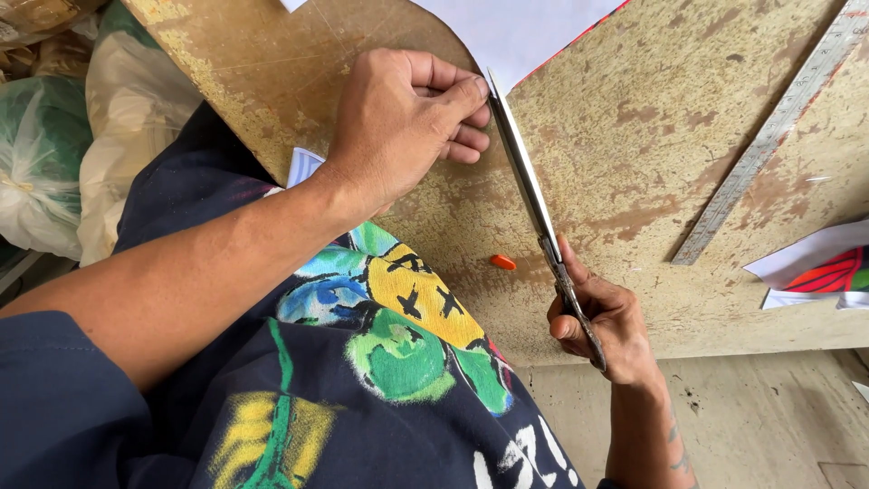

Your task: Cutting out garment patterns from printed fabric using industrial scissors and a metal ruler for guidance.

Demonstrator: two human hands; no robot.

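Head view, looking down over the person's lap and a worn, paint-stained board (634,181). The left hand (407,122) is curled shut on a rounded brown card (262,63), thumb on top and fingers folded under its right edge, holding it tilted above the board. The right hand (602,317) is closed around the handles of long scissors (534,204), which run up and to the left from the hand; the blades are nearly together, and their tip meets the card's edge just beside the left thumb. Behind the card, at the top of the view, lies a white sheet (525,32) with a red edge. A small orange piece (503,263) rests on the board just left of the scissors, apart from both hands. A metal ruler (769,136) lies slantwise on the board's right part, well apart from the scissors. Printed paper (819,272) in white, red and black sits at the right edge. Pale plastic bags (72,136) are piled at the far left, beyond the person's dark, colourfully printed shirt (380,362).
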